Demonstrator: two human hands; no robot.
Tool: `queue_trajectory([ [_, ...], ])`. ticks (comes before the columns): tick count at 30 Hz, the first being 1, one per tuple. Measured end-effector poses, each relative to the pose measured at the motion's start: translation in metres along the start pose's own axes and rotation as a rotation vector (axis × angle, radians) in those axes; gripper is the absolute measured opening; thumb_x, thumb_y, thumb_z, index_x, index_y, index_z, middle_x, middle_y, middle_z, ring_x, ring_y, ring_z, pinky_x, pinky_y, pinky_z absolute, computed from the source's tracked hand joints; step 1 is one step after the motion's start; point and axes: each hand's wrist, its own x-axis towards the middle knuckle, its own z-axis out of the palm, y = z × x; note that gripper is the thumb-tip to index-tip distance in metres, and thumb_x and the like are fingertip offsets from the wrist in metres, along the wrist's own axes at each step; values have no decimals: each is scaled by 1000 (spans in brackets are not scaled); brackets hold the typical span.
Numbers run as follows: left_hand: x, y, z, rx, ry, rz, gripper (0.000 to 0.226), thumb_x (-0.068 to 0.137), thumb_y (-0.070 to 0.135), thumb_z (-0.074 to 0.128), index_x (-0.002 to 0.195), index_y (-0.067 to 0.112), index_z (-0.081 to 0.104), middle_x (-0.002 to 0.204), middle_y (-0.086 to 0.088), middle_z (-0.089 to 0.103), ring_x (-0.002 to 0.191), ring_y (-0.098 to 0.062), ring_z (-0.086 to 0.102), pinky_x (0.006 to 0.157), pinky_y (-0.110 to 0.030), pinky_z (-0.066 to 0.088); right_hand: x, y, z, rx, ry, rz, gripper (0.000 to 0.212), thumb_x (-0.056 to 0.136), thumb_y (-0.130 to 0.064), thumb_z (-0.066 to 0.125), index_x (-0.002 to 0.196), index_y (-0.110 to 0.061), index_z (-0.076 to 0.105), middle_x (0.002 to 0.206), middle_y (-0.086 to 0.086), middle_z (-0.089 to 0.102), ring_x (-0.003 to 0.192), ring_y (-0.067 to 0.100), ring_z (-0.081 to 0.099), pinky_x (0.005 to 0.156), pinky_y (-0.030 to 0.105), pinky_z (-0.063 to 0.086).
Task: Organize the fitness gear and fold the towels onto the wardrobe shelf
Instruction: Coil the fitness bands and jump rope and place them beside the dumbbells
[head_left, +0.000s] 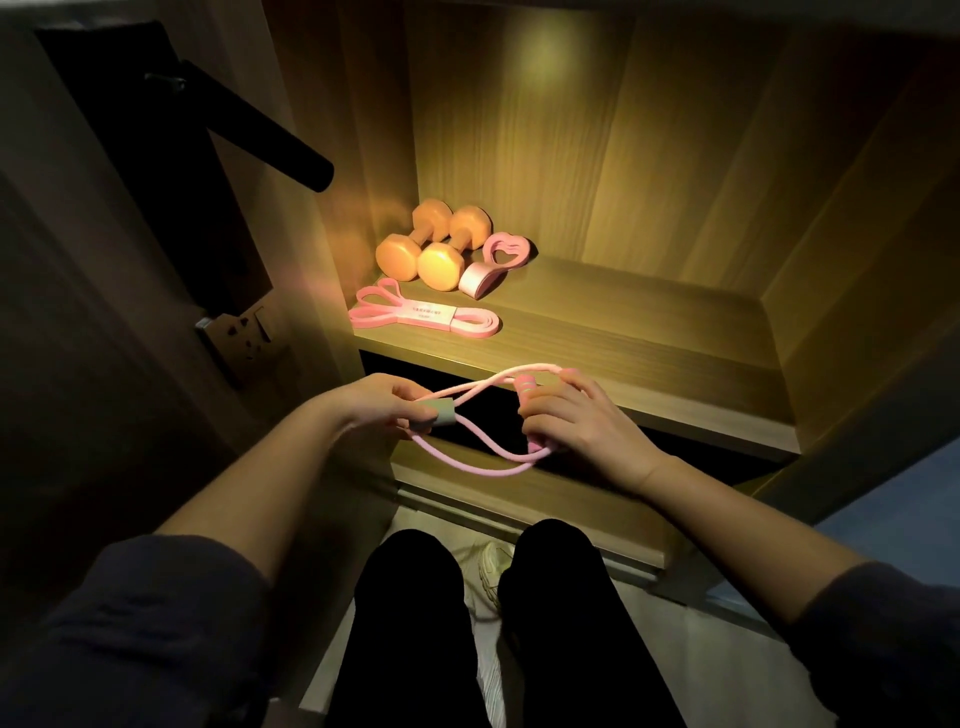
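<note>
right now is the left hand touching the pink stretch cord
Touching. The head view shows the left hand pinching the grey collar at the crossing of the pink stretch cord.

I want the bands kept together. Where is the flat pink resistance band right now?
In the head view, the flat pink band lies at the front left of the lit shelf, just in front of the orange dumbbells.

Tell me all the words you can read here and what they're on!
Pink sleeve round the folded pink band on the shelf: dark print, too small and blurred to read.
No other words show, not on the dumbbells, the pull rope or the wall socket.
</note>
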Motion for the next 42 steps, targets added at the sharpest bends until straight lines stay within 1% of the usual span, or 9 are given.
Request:
queue_trajectory([
  [6,18,11,-7,-46,289,101,37,89,1,66,120,18,55,107,-11,61,88,-22,63,69,-26,53,33,23,16,33,19,39,20,81,0,71,98,-10,71,118,3,69,122,24,59,105,61,35],
  [10,45,18,-19,96,502,211,31,84,-4,68,113,6,63,109,-10,64,95,-22,61,84,-30,51,69,47,34,-14,62,63,32,66,4,75,95,-11,74,113,5,71,113,26,65,100,62,38],
  [12,60,21,-32,268,618,244,28,86,0,66,113,3,63,108,-9,63,100,-23,60,87,-29,48,86,60,46,-7,86,61,19,79,-9,59,91,-13,74,111,4,72,111,26,66,100,60,38],
  [14,75,23,-47,461,666,293,24,93,7,59,117,5,61,121,-11,61,111,-26,57,97,-34,45,103,71,60,28,101,80,32,84,-18,42,90,-13,74,109,3,72,113,25,65,102,57,39],
  [18,102,32,-73,1134,760,146,32,98,21,51,129,14,47,126,-7,60,113,-27,57,93,-38,44,132,92,92,75,76,55,22,79,-6,70,100,-12,74,116,8,70,118,29,62,103,55,40],
  [24,137,40,-96,1404,770,-24,43,91,28,65,129,17,48,124,-8,62,119,-28,54,112,-50,29,162,113,131,133,24,96,43,69,-5,85,108,-17,71,121,3,68,124,27,58,109,45,22],
  [30,160,34,-111,1453,784,-106,41,91,29,64,128,18,51,128,-7,54,118,-26,51,102,-41,37,177,120,153,164,-44,98,48,70,4,77,113,-17,68,128,3,63,130,27,51,113,46,16],
  [37,175,30,-113,1368,729,-134,39,92,20,62,128,13,47,123,-10,53,102,-26,62,88,-34,47,171,122,160,260,-173,123,47,92,-21,55,138,-26,47,156,-6,34,150,14,12,118,38,-10],
  [42,177,27,-109,1380,644,-58,50,91,24,63,136,15,42,126,-11,51,106,-27,58,86,-34,48,171,127,159,279,-266,134,51,100,-17,49,146,-33,38,162,-9,19,147,6,-11,120,47,-11],
])
